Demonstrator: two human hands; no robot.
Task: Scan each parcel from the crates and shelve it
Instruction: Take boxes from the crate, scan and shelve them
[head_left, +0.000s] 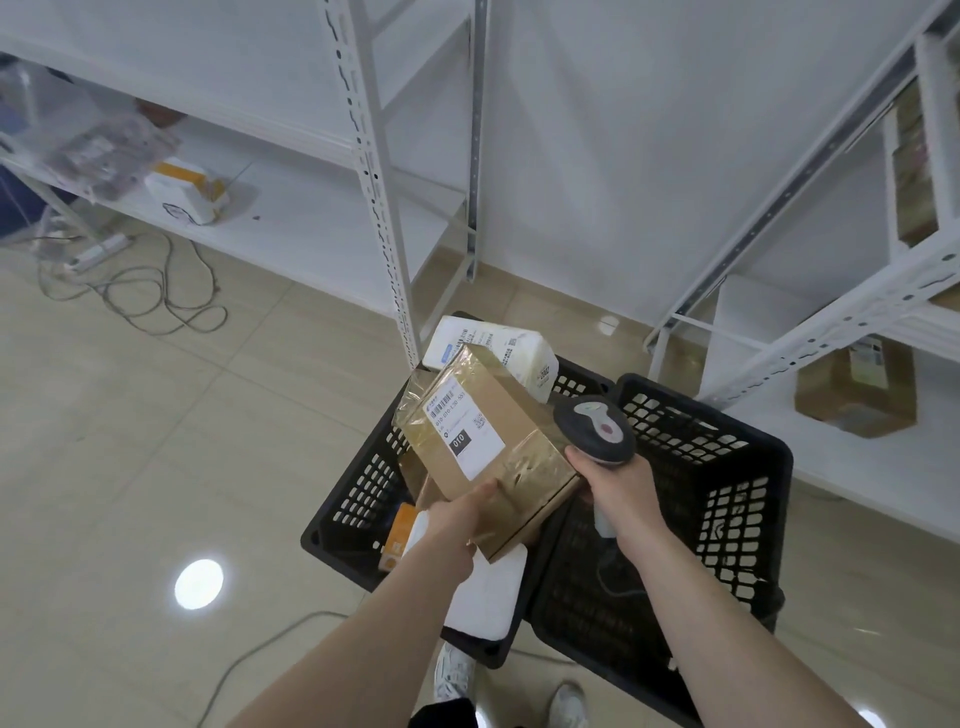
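My left hand (457, 517) grips the near end of a taped brown cardboard parcel (514, 447) and holds it above the left black crate (358, 499), its white barcode label facing up. My right hand (618, 486) grips the handle of a grey barcode scanner (595, 427), whose head sits right beside the parcel's right edge. In the left crate lie a white bagged parcel (498, 348) at the far end, a white parcel (488, 592) near me and an orange item (400, 535). The right black crate (727, 467) looks empty.
White metal shelving stands at the left (311, 208) and right (857, 457). The right rack holds brown boxes (857, 389). A white-and-orange device (187, 189) and a plastic bag sit on the left shelf. Cables and a power strip (98, 254) lie on the tiled floor. My shoes (452, 675) are by the crates.
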